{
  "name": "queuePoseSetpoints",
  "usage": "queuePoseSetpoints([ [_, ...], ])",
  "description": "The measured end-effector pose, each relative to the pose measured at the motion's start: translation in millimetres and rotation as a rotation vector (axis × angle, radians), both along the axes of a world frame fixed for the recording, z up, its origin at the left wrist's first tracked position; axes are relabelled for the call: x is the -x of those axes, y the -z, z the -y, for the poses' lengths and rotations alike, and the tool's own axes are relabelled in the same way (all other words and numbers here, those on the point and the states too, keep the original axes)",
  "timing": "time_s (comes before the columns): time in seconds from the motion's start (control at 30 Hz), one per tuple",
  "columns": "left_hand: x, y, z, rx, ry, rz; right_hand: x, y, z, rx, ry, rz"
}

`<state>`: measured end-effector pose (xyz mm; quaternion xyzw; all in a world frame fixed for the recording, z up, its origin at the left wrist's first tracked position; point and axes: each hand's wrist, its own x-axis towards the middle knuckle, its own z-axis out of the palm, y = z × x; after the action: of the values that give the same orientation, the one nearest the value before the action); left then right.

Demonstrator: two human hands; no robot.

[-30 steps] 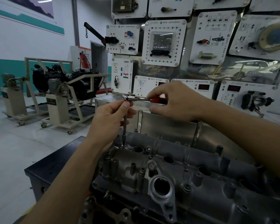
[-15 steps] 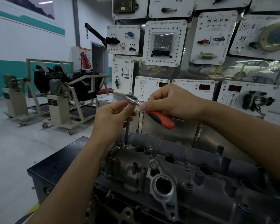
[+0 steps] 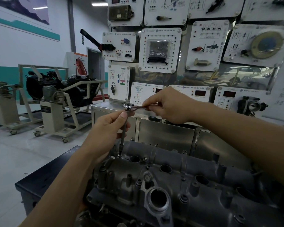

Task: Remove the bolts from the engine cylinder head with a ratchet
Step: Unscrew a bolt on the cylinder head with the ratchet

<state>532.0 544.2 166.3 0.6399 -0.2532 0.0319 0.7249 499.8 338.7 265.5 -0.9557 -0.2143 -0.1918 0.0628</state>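
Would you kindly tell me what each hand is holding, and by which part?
The right hand grips the ratchet by its handle. The left hand pinches the extension bar just under the ratchet's head, near the bar's top.

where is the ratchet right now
Head view, centre: the ratchet sits just above the left hand, atop the extension, its handle in the right hand.

The handle of the ratchet (image 3: 129,106) was mostly hidden inside the right hand (image 3: 169,106), and what showed was blurred. The bolt under the tip of the extension (image 3: 123,136) was too small to make out. The cylinder head (image 3: 187,185) ran off the bottom and right edges.
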Motion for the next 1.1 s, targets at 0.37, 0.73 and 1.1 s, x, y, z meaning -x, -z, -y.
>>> queuePoseSetpoints([
  [0.37,0.7,-0.5,-1.9,0.127,-0.009,-0.057,-7.5,23.5,-4.7,0.058,-0.006,-0.027],
  [0.73,-1.0,-0.5,6.8,0.151,-0.132,-0.039,31.7,3.4,-27.5,-0.12,0.0,0.168],
  [1.1,-5.8,1.2,-0.8,0.147,-0.001,-0.112,21.2,14.4,-11.7,0.034,0.049,0.26],
])
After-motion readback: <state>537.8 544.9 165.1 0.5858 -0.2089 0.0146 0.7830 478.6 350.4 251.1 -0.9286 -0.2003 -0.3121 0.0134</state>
